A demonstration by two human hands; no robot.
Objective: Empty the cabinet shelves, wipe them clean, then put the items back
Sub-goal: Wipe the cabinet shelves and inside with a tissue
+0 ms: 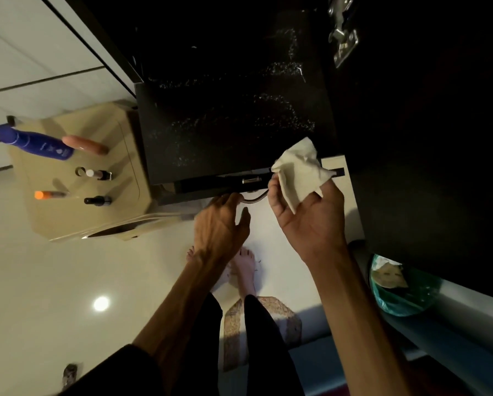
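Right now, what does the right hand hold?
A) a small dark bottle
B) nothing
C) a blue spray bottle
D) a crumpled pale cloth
D: the right hand pinches a crumpled pale cloth at the front edge of the dark shelf, while the blue bottle lies apart on the beige surface.

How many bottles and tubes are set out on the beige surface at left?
6: blue spray bottle, pink tube, small round one, clear vial, orange-capped tube, black bottle. None seem hidden.

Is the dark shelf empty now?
Empty: the dark shelf shows only whitish streaks; bottles stand on the beige stand.
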